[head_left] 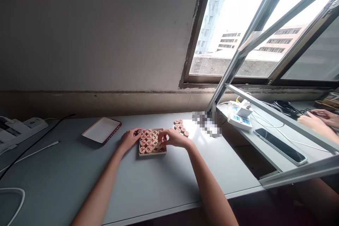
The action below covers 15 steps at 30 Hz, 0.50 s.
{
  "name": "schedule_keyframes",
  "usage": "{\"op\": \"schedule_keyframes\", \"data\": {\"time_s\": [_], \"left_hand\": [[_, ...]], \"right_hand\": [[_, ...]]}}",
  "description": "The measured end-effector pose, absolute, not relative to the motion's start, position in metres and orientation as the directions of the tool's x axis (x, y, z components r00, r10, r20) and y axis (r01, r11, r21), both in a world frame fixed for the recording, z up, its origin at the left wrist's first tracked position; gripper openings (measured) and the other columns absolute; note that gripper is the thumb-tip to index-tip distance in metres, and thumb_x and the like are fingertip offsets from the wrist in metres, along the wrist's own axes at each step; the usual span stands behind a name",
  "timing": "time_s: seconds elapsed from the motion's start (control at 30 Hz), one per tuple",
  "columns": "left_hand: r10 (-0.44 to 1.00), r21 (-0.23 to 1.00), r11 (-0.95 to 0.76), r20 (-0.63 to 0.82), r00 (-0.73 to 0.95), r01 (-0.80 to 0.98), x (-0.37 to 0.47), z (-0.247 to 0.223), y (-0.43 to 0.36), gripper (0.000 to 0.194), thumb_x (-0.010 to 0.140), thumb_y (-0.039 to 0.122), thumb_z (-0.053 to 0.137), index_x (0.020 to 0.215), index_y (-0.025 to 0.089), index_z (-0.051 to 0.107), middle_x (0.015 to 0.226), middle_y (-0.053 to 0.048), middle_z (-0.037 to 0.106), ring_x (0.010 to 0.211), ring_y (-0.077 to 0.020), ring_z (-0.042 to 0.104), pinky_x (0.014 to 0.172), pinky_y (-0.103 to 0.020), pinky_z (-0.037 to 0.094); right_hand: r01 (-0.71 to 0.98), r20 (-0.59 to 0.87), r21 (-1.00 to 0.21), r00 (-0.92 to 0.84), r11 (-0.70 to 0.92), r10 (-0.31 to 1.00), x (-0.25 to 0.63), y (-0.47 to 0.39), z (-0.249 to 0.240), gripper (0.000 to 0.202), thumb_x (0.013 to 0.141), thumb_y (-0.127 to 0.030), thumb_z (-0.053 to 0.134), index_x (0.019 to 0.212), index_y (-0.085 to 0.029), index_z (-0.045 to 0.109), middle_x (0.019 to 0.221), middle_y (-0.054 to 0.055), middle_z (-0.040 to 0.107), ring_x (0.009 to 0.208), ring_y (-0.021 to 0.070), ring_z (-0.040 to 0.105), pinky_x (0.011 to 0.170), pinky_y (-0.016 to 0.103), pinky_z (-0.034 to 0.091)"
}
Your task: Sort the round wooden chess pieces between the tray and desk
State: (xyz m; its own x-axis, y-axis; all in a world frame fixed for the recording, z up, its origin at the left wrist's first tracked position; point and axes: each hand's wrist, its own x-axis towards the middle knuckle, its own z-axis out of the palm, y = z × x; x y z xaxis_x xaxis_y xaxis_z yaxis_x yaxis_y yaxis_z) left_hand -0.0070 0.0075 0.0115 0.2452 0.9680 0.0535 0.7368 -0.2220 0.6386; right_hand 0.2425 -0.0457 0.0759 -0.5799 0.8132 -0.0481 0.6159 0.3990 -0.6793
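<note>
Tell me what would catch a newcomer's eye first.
Likely the bright window at upper right, beside the dark wall. Then the box of round pieces at lower center, left hand by its left edge, right hand over its right side. More pieces sit on the desk to its right.

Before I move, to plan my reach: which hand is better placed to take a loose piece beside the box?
Probably the right hand: it is over the right side of the box, nearer the loose pieces. The left hand is at the opposite edge.
</note>
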Motion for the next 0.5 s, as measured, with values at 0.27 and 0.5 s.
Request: {"op": "schedule_keyframes", "data": {"time_s": [0.27,0.5], "left_hand": [[0.972,0.611,-0.206,0.037,0.233,0.764,-0.007,0.011,0.006,0.035,0.081,0.038,0.044,0.106,0.024,0.065,0.101,-0.004,0.07,0.087,-0.0208,0.062,0.067,-0.025,0.042],[0.974,0.614,-0.197,0.037,0.222,0.765,-0.006,0.013,0.006,0.036,0.081,0.035,0.045,0.108,0.023,0.064,0.097,-0.004,0.07,0.087,-0.0211,0.062,0.073,-0.026,0.044]], "right_hand": [[0.84,-0.105,-0.535,-0.171,0.089,0.98,0.309,-0.044,0.068,0.015,0.064,-0.024,0.07,0.075,-0.017,0.061,0.079,0.002,0.063,0.07,0.014,0.056,0.056,0.021,0.039],[0.868,0.104,-0.468,-0.13,0.164,0.986,0.3,-0.04,0.062,0.01,0.077,-0.022,0.06,0.085,-0.018,0.064,0.091,0.004,0.057,0.084,0.0163,0.055,0.071,0.026,0.043]]}}
